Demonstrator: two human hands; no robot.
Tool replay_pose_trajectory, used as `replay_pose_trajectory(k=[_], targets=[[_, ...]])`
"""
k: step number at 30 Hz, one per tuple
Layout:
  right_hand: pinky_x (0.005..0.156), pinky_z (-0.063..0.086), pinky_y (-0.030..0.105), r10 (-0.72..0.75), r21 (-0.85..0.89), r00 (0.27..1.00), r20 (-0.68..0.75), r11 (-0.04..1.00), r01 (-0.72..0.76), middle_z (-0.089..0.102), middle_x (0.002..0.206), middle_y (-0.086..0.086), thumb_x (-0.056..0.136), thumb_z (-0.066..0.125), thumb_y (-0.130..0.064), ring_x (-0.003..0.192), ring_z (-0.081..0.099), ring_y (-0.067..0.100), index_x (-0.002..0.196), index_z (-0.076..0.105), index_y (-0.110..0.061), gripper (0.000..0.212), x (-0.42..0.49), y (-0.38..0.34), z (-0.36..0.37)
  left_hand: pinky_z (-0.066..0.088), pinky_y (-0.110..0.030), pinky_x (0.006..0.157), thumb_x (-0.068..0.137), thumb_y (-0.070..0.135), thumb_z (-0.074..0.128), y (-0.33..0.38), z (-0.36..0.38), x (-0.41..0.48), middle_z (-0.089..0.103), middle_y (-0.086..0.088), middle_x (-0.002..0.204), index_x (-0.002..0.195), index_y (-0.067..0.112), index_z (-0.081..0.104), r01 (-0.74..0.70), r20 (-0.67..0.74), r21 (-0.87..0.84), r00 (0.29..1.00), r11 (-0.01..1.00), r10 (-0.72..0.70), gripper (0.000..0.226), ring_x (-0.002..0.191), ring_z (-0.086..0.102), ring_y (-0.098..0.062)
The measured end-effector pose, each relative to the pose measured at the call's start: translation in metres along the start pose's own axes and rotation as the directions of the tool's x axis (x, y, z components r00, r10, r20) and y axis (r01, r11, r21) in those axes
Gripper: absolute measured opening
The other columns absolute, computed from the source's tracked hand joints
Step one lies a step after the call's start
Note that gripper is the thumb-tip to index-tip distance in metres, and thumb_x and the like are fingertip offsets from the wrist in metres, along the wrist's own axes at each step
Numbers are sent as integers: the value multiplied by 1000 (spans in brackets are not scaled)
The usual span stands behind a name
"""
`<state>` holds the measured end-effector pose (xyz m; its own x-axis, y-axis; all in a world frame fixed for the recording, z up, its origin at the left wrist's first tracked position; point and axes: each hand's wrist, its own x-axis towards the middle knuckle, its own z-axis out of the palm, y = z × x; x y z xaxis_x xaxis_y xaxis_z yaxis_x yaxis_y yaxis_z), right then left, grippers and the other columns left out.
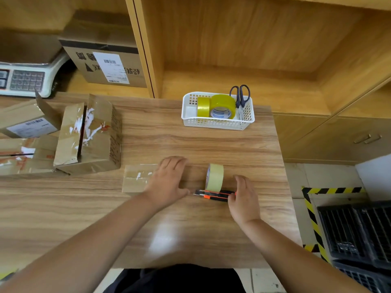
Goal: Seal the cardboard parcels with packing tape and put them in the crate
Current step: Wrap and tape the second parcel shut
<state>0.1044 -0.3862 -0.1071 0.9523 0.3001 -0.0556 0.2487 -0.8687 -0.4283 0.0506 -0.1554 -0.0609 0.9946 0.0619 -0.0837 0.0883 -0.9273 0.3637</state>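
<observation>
While the left hand (169, 178) presses flat, fingers straight, on the small parcel (135, 178) on the near tabletop (190, 229), the right hand (244, 197) is open at the knife's (213, 194) right end. A tape roll (214, 176) stands between them, and the crate (359, 229) sits on the floor to the right.

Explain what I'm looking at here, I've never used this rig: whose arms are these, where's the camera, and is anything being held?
No machine here: a person's two bare arms, filmed by one camera worn on their head, looking down at a wooden table. The left hand lies flat on a small cardboard parcel. The right hand sits, fingers relaxed, beside an orange utility knife; nothing is gripped. A tape roll stands on edge between the hands. The black crate sits on the floor, right.
</observation>
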Motion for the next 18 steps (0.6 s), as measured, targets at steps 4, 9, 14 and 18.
replay_pose_trajectory(k=[4,9,14,18], targets=[[110,34,38,31,79,997,-74,997,-25,49,132,7,79,52,6,128,41,23,134,45,-7,57,11,-10,-15,0,-44,118,51,62,79,-34,-10,-17,28,-11,150,149,10,22,63,94,151,993,986,-78,125,142,17,-26],[112,28,35,-25,153,988,-152,987,48,49,131,11,76,51,8,127,39,25,132,45,-3,58,21,-35,-26,1,-41,119,73,59,66,-59,-25,-31,20,-6,152,151,11,1,170,175,416,949,894,-262,112,143,13,-22],[106,28,23,-96,287,989,-110,950,124,45,126,-2,82,50,4,123,39,13,134,45,-8,53,23,-73,-23,38,-38,103,60,50,80,-71,-37,-31,46,-8,132,141,12,31,456,113,-371,887,809,-448,102,123,44,-24],[87,40,21,-80,489,994,78,872,32,49,117,-7,88,52,-3,99,51,5,126,49,-14,40,27,-106,-12,48,-18,62,80,32,73,-65,-60,-29,63,-3,110,130,11,46,463,322,-856,825,229,-464,61,89,61,-9]])
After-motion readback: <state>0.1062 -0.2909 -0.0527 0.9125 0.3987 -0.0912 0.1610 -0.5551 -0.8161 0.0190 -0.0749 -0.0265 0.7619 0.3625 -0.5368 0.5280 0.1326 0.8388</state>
